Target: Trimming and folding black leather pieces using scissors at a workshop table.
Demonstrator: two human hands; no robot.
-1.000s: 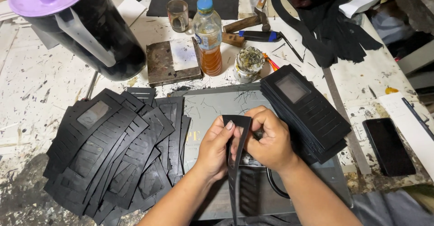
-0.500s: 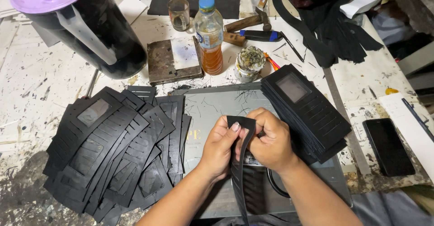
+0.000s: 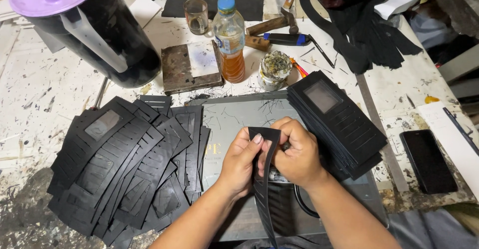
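I have both hands closed on one black slotted strip (image 3: pixel 264 179) over the grey cutting mat (image 3: pixel 234 119) near the bench's front edge, the left hand (image 3: pixel 242 162) pinching its upper end from the side and the right hand (image 3: pixel 299 157) gripping its top from the other. My worry is creasing, since the strip hangs edge-on and thin. A slip could also knock the neat stack of black pieces (image 3: pixel 337 122) just beside my right hand, or the fanned pile (image 3: pixel 124 164) toward the left edge.
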